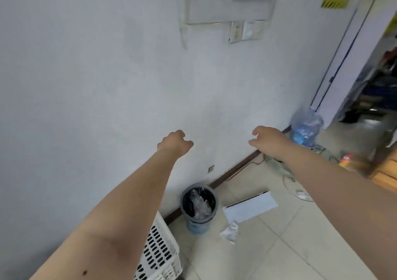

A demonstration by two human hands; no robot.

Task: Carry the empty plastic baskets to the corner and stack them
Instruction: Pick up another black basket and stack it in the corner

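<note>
A white plastic basket [160,251] with dark slotted sides stands on the floor against the wall at the bottom left, partly hidden behind my left forearm. Both my arms reach forward toward the white wall. My left hand [175,142] is raised in front of the wall with its fingers curled loosely and nothing in it. My right hand [268,140] is at the same height, fingers apart and curved, holding nothing. Both hands are well above and beyond the basket.
A grey waste bin [198,208] with a liner stands by the wall next to the basket. A white flat board [251,207] and crumpled paper [229,231] lie on the tiled floor. A blue water jug [306,127], cables and a doorway are at the right.
</note>
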